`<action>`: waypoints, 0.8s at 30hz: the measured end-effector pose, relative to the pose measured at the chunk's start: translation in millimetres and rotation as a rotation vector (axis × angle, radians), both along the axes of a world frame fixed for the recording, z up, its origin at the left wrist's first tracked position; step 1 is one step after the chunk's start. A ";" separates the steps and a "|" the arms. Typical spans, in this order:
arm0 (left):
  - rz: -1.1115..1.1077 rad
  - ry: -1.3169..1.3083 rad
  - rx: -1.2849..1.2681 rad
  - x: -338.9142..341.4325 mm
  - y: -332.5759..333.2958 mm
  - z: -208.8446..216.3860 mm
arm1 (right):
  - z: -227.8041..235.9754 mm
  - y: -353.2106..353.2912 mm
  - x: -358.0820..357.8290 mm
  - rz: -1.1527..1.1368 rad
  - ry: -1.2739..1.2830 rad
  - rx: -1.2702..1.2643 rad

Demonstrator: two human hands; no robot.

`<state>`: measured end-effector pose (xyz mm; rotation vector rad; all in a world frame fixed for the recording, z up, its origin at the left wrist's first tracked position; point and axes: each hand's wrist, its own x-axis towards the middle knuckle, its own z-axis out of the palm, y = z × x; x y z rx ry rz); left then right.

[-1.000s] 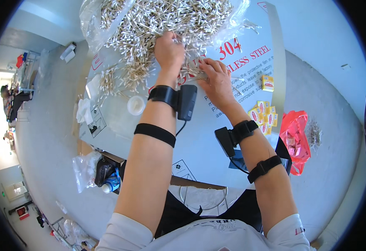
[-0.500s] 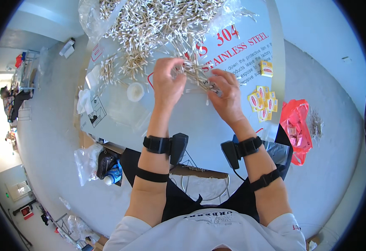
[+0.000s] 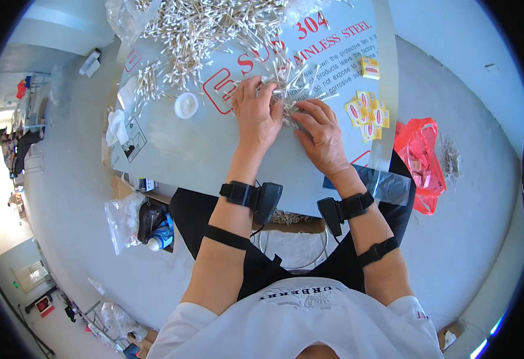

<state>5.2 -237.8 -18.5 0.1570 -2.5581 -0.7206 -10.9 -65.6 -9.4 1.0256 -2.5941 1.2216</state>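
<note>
The left hand had moved closer to the right hand, fingers curled around a splayed bunch of thin, white-tipped cotton swabs over the smooth grey counter; whether they pinched any, I could not tell. A tangled heap lay beyond.

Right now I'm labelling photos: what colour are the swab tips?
White; the swab tips show best in the head view.

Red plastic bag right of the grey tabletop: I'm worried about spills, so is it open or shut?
Open: the red plastic bag gapes toward the camera, and pinkish packs show inside.
</note>
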 end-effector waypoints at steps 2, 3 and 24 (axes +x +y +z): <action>-0.018 0.010 -0.041 17.0 4.5 0.7 | 1.7 5.5 8.3 0.010 -0.011 -0.007; -0.017 0.001 -0.039 26.4 8.2 0.8 | 2.4 9.4 13.8 0.004 -0.019 -0.013; 0.028 -0.068 -0.074 103.9 27.1 17.5 | 5.3 49.2 45.1 -0.284 -0.003 -0.082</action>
